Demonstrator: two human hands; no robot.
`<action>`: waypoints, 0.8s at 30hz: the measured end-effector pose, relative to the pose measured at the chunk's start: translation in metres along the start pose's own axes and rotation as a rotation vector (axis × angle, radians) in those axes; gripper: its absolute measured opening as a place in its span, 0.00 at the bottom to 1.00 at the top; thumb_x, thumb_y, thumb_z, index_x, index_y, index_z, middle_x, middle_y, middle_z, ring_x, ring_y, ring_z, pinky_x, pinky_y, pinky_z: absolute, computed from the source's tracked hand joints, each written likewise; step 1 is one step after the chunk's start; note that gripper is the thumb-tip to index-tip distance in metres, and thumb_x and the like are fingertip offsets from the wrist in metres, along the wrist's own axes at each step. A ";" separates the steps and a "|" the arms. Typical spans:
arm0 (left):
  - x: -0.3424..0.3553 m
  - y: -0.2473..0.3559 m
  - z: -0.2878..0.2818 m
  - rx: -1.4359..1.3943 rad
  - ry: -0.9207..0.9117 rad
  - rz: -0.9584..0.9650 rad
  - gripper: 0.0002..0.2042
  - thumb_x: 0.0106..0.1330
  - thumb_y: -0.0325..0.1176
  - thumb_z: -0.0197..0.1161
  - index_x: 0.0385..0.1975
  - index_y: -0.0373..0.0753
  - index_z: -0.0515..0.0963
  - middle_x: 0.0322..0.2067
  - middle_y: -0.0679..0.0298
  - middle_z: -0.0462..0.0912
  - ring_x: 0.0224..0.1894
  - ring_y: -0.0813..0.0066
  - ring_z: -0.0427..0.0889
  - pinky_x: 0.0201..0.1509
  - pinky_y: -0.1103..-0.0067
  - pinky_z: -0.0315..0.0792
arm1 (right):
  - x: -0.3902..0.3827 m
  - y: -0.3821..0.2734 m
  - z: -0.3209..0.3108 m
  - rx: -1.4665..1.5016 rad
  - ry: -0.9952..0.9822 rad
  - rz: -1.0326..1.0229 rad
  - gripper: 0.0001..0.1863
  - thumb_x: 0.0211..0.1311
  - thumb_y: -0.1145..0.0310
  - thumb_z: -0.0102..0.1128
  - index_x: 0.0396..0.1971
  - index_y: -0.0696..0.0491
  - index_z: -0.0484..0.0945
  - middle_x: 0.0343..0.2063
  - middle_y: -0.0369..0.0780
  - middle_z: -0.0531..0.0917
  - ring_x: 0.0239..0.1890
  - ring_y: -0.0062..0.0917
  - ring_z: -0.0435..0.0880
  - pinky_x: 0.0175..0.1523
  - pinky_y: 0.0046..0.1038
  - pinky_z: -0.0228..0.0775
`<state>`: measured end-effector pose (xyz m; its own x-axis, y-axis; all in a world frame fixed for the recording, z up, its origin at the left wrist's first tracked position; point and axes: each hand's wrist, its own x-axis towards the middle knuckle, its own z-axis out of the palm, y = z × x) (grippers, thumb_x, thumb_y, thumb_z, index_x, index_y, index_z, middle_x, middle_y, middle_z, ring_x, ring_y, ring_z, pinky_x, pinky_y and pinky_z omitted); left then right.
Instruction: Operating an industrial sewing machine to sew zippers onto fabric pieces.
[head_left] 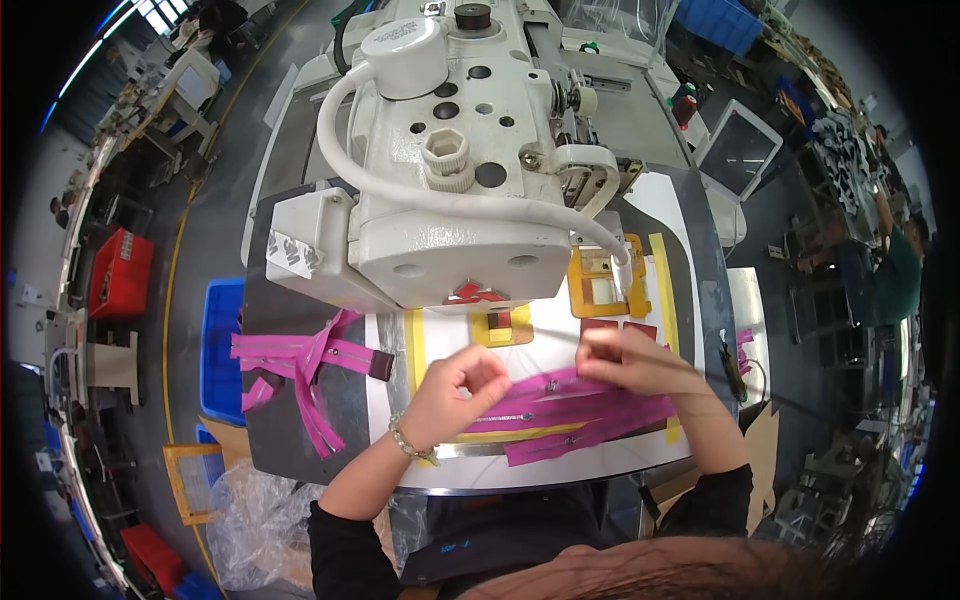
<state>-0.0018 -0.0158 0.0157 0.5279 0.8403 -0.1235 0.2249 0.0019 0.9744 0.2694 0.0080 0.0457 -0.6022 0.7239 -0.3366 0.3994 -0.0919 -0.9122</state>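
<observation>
Several magenta zippers [600, 408] with metal sliders lie across the near part of the sewing machine's table, in front of me. My left hand [460, 388] is closed, thumb and fingertips together at the left end of the uppermost zipper [535, 386]. Over the right part of the same zippers my right hand [635, 360] is pinched closed; whatever is between its fingertips is hidden. Just beyond it are dark red pieces [645, 330] on the white work surface. A yellow clamp plate [518, 328] with a small window sits under the machine head, past my left hand.
The white sewing machine head [460, 250] with its hose stands over the table's middle. A second yellow frame [585, 285] is at its right. More magenta zippers [318, 352] lie crossed at the left. A blue bin [222, 345] stands beside the table, with clear plastic [260, 520] below.
</observation>
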 end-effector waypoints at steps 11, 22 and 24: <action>-0.002 -0.012 0.022 1.212 0.422 0.583 0.16 0.53 0.43 0.65 0.42 0.48 0.78 0.44 0.74 0.80 0.45 0.76 0.72 0.46 0.76 0.56 | 0.048 0.023 -0.062 0.069 0.182 0.300 0.14 0.55 0.58 0.64 0.30 0.53 0.77 0.20 0.31 0.74 0.21 0.13 0.71 0.25 0.20 0.61; 0.010 -0.026 0.039 1.370 0.249 0.366 0.31 0.56 0.58 0.59 0.57 0.47 0.70 0.62 0.63 0.67 0.58 0.73 0.64 0.52 0.74 0.53 | 0.055 0.053 -0.052 -0.150 0.241 0.191 0.20 0.52 0.54 0.65 0.35 0.55 0.74 0.29 0.39 0.78 0.33 0.28 0.77 0.41 0.29 0.67; 0.011 -0.026 0.039 1.342 0.233 0.332 0.32 0.56 0.58 0.58 0.58 0.47 0.69 0.62 0.61 0.66 0.59 0.72 0.63 0.54 0.73 0.53 | 0.052 0.042 -0.052 -0.194 0.213 0.173 0.22 0.51 0.52 0.66 0.35 0.55 0.74 0.29 0.40 0.79 0.33 0.30 0.78 0.41 0.30 0.68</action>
<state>0.0299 -0.0272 -0.0187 0.5936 0.7689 0.2373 0.7892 -0.6139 0.0150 0.2903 0.0775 0.0020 -0.3640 0.8377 -0.4071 0.6192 -0.1089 -0.7777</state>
